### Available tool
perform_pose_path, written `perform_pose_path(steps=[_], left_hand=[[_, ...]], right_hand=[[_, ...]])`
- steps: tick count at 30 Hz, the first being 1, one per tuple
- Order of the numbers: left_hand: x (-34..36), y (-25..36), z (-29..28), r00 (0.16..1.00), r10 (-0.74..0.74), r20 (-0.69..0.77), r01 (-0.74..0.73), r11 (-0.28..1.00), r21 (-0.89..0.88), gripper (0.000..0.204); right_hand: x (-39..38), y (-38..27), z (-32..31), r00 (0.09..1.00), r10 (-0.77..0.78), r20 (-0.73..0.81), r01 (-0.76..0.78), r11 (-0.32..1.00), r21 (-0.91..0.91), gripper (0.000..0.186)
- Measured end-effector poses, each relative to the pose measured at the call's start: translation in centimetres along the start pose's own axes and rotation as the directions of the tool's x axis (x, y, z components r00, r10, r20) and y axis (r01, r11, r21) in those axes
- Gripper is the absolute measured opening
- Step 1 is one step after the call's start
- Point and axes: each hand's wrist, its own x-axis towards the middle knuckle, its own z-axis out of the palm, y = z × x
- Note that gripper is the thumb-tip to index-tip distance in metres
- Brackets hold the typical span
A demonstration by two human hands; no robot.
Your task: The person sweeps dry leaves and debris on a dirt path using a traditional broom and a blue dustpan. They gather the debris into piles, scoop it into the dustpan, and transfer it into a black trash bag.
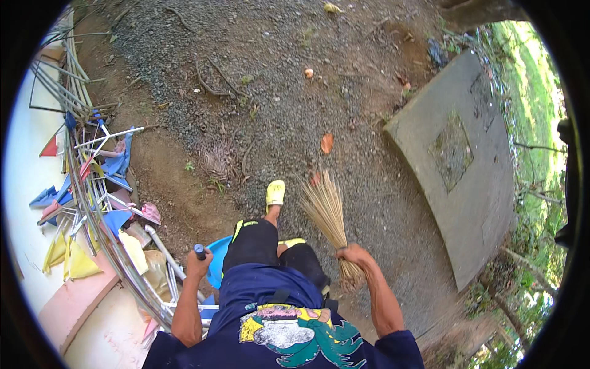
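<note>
My right hand (353,253) is closed round the bound end of a stick broom (327,212). The bristles fan out forward, their tips over the gravel next to a reddish leaf (316,178). In my left hand (196,265) is a dark handle (200,251), gripped with its end poking up above the fist. Right beside that hand, a blue plastic piece (217,263) shows partly behind my leg; whether it joins the handle is hidden. A larger orange leaf (327,143) lies flat a little beyond the broom.
Bent metal tubes (77,166) and torn blue, yellow and pink cloth (117,218) are heaped along the left by a pale wall. At right lies a concrete slab (485,203), with grass (528,92) past it. Gravelly ground (270,80) with twigs and a pale round object (308,73) stretches ahead.
</note>
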Motion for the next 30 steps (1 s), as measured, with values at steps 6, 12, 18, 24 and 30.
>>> perform_pose_path(steps=[6,12,18,24,30], left_hand=[[1.4,2.3,-3.8,0.997,-0.069,-0.038,0.065,0.993,-0.097,0.017],[4.6,4.4,-4.3,0.995,-0.032,-0.093,0.018,0.988,-0.151,0.016],[4.7,8.5,-3.8,0.985,-0.087,-0.149,0.045,0.963,-0.267,0.017],[7.3,11.9,-4.5,0.971,-0.149,-0.186,0.1,0.963,-0.249,0.018],[6.8,15.1,-5.7,0.921,-0.294,-0.256,0.236,0.944,-0.232,0.021]], right_hand=[[-0.3,-16.3,-9.1,0.947,-0.187,-0.263,0.203,0.978,0.036,0.028],[-3.7,-17.6,-12.9,0.929,-0.223,-0.297,0.331,0.859,0.39,0.02],[0.5,-13.9,-10.6,0.994,-0.072,-0.084,0.11,0.659,0.744,0.023],[11.2,-23.5,-12.2,0.934,-0.342,0.106,-0.036,0.205,0.978,0.035],[4.0,-32.0,-16.2,0.937,-0.328,0.121,0.065,0.504,0.861,0.029]])
